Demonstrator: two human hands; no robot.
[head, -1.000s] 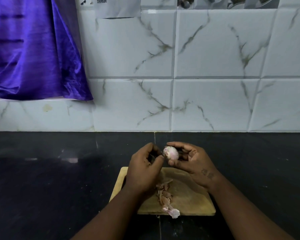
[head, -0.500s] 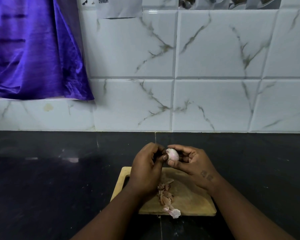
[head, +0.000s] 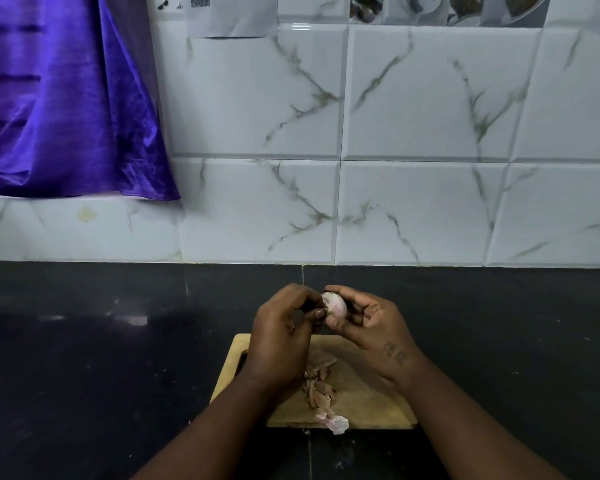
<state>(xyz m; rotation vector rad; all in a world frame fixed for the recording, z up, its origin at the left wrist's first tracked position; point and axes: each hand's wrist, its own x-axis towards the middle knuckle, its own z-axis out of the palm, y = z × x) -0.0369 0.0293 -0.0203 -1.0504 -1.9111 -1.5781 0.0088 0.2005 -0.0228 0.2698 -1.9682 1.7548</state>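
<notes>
Just over the board (head: 368, 407), right hand (head: 371, 323) grips the onion (head: 334, 304) — left hand (head: 281, 337) pinches its side.

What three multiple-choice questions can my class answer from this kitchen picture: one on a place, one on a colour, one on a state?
1. Where does the pile of peels lie?
A. on the wooden board
B. in a bowl
C. on a windowsill

2. What colour is the cloth hanging on the left?
A. red
B. green
C. purple

3. How is the onion at this moment?
A. lying flat on the board
B. held in the right hand, with the left hand picking at it
C. sliced in half

Answers:
1 A: the skins lie on the board, between the forearms.
2 C: it is shiny purple against the white tiles.
3 B: the right hand's fingers curl round it, and the left hand's fingertips pinch at its skin.
</notes>
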